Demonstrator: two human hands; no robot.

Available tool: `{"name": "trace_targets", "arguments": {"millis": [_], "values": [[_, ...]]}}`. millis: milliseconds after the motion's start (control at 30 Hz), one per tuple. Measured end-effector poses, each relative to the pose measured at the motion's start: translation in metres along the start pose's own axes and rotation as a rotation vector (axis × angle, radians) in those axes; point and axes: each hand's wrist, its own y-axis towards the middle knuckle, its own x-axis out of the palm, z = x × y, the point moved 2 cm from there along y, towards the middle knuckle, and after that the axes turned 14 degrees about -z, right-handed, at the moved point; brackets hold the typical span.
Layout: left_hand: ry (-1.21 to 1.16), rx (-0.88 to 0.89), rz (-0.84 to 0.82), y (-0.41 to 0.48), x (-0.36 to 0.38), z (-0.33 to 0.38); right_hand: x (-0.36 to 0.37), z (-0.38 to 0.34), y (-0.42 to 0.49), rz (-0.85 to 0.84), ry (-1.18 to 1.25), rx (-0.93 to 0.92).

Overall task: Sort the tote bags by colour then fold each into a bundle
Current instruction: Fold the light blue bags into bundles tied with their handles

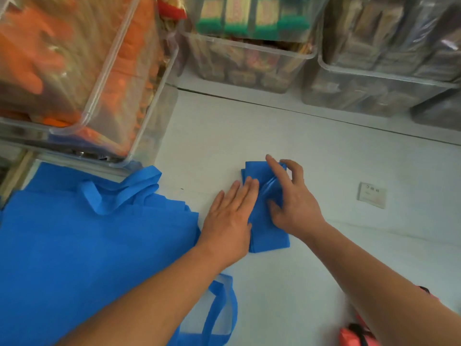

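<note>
A blue tote bag folded into a narrow bundle point(268, 236) lies in the middle of the white table point(324, 151). My left hand point(228, 221) rests flat on the bundle's left edge, fingers together. My right hand point(291, 198) presses on its right side, thumb on the fabric, index finger stretched toward the far end, the other fingers curled. A stack of flat blue tote bags point(74, 245) with looped handles lies at the left, partly under my left forearm.
A clear bin point(94, 101) with orange material stands at the far left, over the stack's far edge. More clear bins point(249, 71) of packaged goods line the back. A small clear card point(372, 195) lies to the right. A red object point(356, 335) shows at the bottom right.
</note>
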Motion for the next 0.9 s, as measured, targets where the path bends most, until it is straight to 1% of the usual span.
{"name": "trace_targets", "arguments": {"millis": [33, 67, 133, 200, 233, 267, 333, 367, 400, 467, 500, 533, 633, 700, 767, 800, 833, 900], "values": [[0.0, -0.01, -0.005, 0.0, 0.002, -0.002, -0.004, 0.001, 0.003, -0.024, 0.017, -0.054], [0.001, -0.018, -0.007, 0.0, 0.005, -0.004, -0.011, 0.001, 0.007, -0.052, 0.084, -0.067], [-0.015, -0.047, 0.037, -0.004, 0.008, -0.005, -0.025, 0.003, 0.022, -0.119, 0.179, -0.025], [0.025, -0.072, 0.113, -0.007, 0.008, -0.002, -0.034, 0.004, 0.04, -0.135, 0.08, 0.041], [0.078, -0.036, 0.149, -0.01, 0.008, 0.003, -0.033, 0.005, 0.047, -0.133, 0.025, 0.057], [0.154, 0.044, 0.17, -0.012, 0.01, 0.006, -0.031, 0.004, 0.053, -0.133, -0.003, 0.068], [0.274, 0.222, 0.129, -0.017, 0.017, 0.006, -0.024, 0.005, 0.06, -0.133, 0.011, 0.101], [0.282, 0.265, 0.099, -0.021, 0.021, 0.005, -0.021, 0.008, 0.063, -0.131, 0.037, 0.119], [0.262, 0.267, 0.057, -0.026, 0.023, 0.002, -0.02, 0.009, 0.065, -0.131, 0.064, 0.134], [0.213, 0.21, -0.073, -0.03, 0.027, -0.003, -0.019, 0.011, 0.067, -0.123, 0.105, 0.146], [0.228, 0.196, -0.113, -0.029, 0.027, -0.005, -0.018, 0.012, 0.067, -0.114, 0.115, 0.143], [0.262, 0.205, -0.105, -0.028, 0.025, -0.005, -0.017, 0.011, 0.066, -0.107, 0.118, 0.138], [0.379, 0.263, -0.01, -0.024, 0.025, -0.003, -0.02, 0.01, 0.063, -0.093, 0.147, 0.13], [0.412, 0.307, 0.051, -0.027, 0.025, 0.0, -0.025, 0.01, 0.056, -0.121, 0.196, 0.132], [0.31, 0.346, 0.073, -0.034, 0.019, 0.008, -0.026, 0.012, 0.043, -0.168, 0.218, 0.13], [0.203, 0.327, 0.051, -0.035, 0.01, 0.014, -0.024, 0.014, 0.035, -0.171, 0.225, 0.13], [0.064, 0.266, 0.0, -0.035, -0.001, 0.02, -0.021, 0.016, 0.028, -0.155, 0.238, 0.132], [-0.208, 0.074, -0.125, -0.028, -0.02, 0.027, -0.015, 0.019, 0.017, -0.117, 0.284, 0.146]]}}
